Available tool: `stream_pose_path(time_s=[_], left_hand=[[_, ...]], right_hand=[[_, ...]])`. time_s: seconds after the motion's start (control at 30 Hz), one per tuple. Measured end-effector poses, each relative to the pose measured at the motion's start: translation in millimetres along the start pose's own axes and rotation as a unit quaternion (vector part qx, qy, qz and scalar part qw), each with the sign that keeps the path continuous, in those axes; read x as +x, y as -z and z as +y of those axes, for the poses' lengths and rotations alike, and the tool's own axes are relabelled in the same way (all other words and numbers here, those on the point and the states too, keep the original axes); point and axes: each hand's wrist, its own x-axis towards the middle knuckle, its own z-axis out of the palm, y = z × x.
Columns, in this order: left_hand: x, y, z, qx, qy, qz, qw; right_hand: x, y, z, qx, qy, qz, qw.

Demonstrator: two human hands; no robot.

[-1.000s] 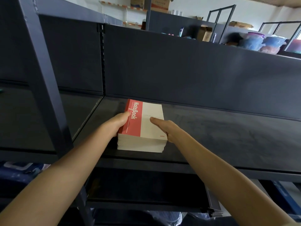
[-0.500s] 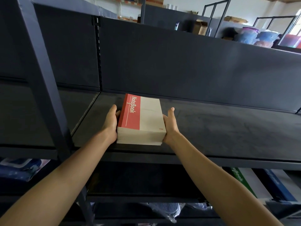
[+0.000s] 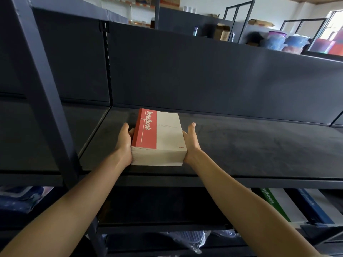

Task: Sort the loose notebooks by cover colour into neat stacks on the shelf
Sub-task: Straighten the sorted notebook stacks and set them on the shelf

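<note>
Shelf point(image 3: 241, 145), notebook stack point(image 3: 163, 138) between hands point(image 3: 123, 143) point(image 3: 191, 143)

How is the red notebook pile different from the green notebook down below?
The red pile sits on the upper shelf; the green notebook lies lower down. The left hand and right hand press the red pile's sides; nothing touches the green notebook. The red pile's cover shows whole; the shelf hides part of the green notebook. Both have white lettering on a colour band.
</note>
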Motion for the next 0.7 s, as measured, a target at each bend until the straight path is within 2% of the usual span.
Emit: stream_pose_path(time_s=[0.37,0.5,0.57,0.63,0.7], left_hand=[[-3.2,1.0,1.9,0.062,-0.029,-0.004,0.998],[-11.0,-2.1,16.2,0.156,-0.056,-0.004,0.986],[-13.3,-6.7,28.8,0.3,-0.142,0.02,0.943],[-15.6,-14.7,40.6,0.463,-0.243,0.052,0.851],[-22.6,-33.9,45.1,0.561,-0.303,0.059,0.768]], right_hand=[[-2.5,4.7,-2.7,-0.055,-0.003,-0.006,0.998],[-6.2,5.7,-5.6,-0.1,0.016,0.037,0.994],[-8.8,8.0,-8.3,-0.162,0.031,0.06,0.985],[-16.3,13.1,-14.6,-0.244,0.047,0.083,0.965],[-32.0,18.4,-25.6,-0.327,0.07,0.103,0.937]])
